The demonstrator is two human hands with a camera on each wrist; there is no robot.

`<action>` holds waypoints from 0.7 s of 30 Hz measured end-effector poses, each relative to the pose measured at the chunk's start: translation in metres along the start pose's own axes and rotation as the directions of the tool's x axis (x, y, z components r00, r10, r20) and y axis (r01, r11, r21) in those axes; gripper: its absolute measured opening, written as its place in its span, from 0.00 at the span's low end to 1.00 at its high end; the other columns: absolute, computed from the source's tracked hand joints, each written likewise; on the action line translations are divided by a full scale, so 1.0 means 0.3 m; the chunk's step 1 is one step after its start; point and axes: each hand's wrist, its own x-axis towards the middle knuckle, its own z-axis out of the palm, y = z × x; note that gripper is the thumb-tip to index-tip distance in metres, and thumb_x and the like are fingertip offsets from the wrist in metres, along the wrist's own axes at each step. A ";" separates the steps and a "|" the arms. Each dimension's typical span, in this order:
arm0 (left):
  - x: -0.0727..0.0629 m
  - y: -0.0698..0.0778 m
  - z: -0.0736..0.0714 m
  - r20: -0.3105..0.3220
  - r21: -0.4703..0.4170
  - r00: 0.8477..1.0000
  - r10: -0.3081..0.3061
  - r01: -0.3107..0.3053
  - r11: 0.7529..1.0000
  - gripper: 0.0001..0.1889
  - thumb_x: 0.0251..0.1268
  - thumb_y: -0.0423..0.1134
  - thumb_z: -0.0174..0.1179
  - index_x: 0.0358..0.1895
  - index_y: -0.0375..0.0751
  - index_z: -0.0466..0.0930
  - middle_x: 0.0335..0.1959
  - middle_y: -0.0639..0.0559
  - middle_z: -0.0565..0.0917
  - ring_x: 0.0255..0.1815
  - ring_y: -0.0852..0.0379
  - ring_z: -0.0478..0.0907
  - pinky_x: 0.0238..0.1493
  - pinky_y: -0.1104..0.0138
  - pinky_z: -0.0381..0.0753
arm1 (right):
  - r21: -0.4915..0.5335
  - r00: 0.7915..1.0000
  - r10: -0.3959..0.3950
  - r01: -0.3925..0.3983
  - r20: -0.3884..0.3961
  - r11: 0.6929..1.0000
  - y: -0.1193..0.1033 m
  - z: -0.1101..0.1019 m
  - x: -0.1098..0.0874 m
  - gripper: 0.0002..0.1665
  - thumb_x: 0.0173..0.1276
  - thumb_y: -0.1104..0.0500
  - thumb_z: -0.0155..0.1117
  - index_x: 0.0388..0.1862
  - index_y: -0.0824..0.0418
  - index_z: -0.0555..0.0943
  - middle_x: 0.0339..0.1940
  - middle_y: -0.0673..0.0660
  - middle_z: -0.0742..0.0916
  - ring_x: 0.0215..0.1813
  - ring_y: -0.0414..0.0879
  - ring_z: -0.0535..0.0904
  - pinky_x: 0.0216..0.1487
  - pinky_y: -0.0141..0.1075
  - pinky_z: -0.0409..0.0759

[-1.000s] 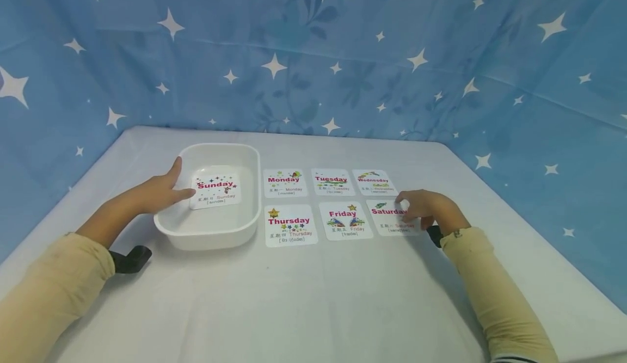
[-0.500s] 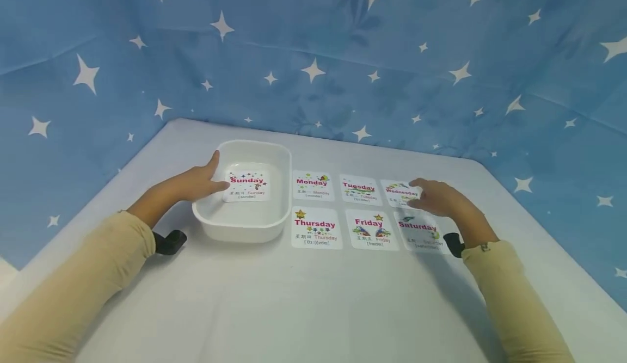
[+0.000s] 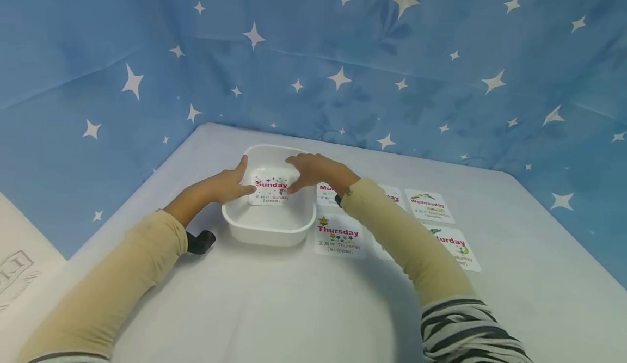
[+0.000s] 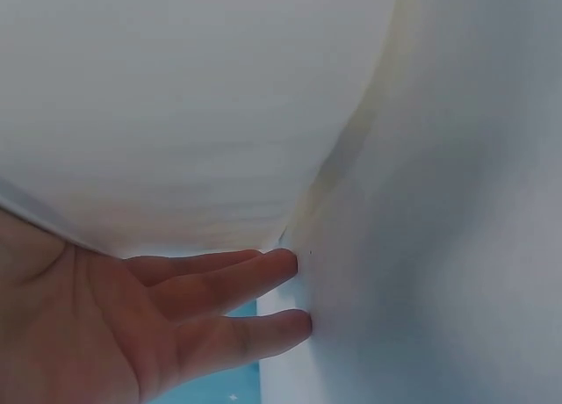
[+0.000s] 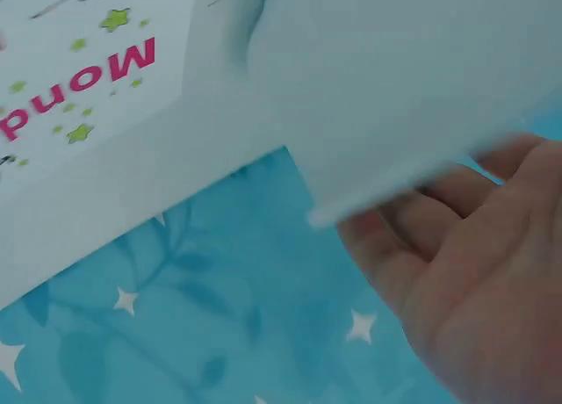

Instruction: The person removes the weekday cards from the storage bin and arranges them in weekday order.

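A white plastic tub (image 3: 268, 237) stands on the table, with a "Sunday" card (image 3: 268, 195) lying inside it. At the tub's left side my left hand (image 3: 222, 186) holds the rim: the thumb reaches inside, and several fingers (image 4: 237, 338) extend along the outer wall in the left wrist view. Over the tub's right rim my right hand (image 3: 318, 170) is spread, thumb and index finger apart above the card, holding nothing I can see. In the right wrist view its fingers (image 5: 378, 250) are blurred beside the tub's edge, and some tips are hidden.
Day cards lie in two rows right of the tub: Thursday (image 3: 339, 238), Wednesday (image 3: 429, 206) and Saturday (image 3: 455, 247) show, while Monday (image 5: 79, 88) and others are partly covered by my right forearm. A blue starry cloth (image 3: 343, 107) hangs behind the table.
My right hand has moved left from the Saturday and Wednesday cards to the tub's right rim. My left hand stays at the left rim. The camera view has turned left.
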 end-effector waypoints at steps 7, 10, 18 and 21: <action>0.010 0.025 0.012 0.013 -0.003 1.000 0.013 -0.013 1.000 0.46 0.67 0.48 0.47 0.69 0.34 0.18 0.68 0.27 0.53 0.33 0.52 0.81 0.32 0.66 0.77 | -0.013 0.986 0.072 -0.071 0.153 0.997 -0.028 0.043 0.088 0.66 0.44 0.41 0.74 0.74 0.50 0.44 0.74 0.51 0.57 0.73 0.48 0.52 0.70 0.43 0.54; 0.012 0.028 0.007 0.012 0.001 1.000 0.014 -0.014 1.000 0.46 0.67 0.48 0.46 0.69 0.34 0.19 0.68 0.27 0.53 0.37 0.50 0.80 0.33 0.66 0.77 | -0.069 0.987 0.054 -0.044 0.154 0.997 -0.031 0.042 0.101 0.65 0.44 0.41 0.74 0.74 0.53 0.47 0.72 0.54 0.61 0.71 0.49 0.57 0.69 0.43 0.56; 0.003 0.006 -0.001 0.005 -0.001 1.000 -0.013 0.013 1.000 0.46 0.68 0.48 0.46 0.69 0.35 0.19 0.70 0.29 0.51 0.45 0.47 0.78 0.36 0.65 0.76 | -0.113 0.984 0.044 -0.024 0.174 0.993 -0.053 0.042 0.146 0.61 0.40 0.37 0.74 0.70 0.58 0.58 0.64 0.56 0.69 0.64 0.50 0.65 0.63 0.43 0.65; 0.000 0.008 -0.003 0.008 0.001 1.000 -0.015 0.015 1.000 0.46 0.68 0.48 0.47 0.69 0.35 0.19 0.69 0.29 0.51 0.47 0.46 0.77 0.38 0.64 0.76 | -0.045 0.980 0.055 -0.048 0.189 0.998 -0.046 0.045 0.161 0.62 0.39 0.37 0.75 0.70 0.57 0.57 0.64 0.54 0.69 0.64 0.49 0.66 0.63 0.43 0.66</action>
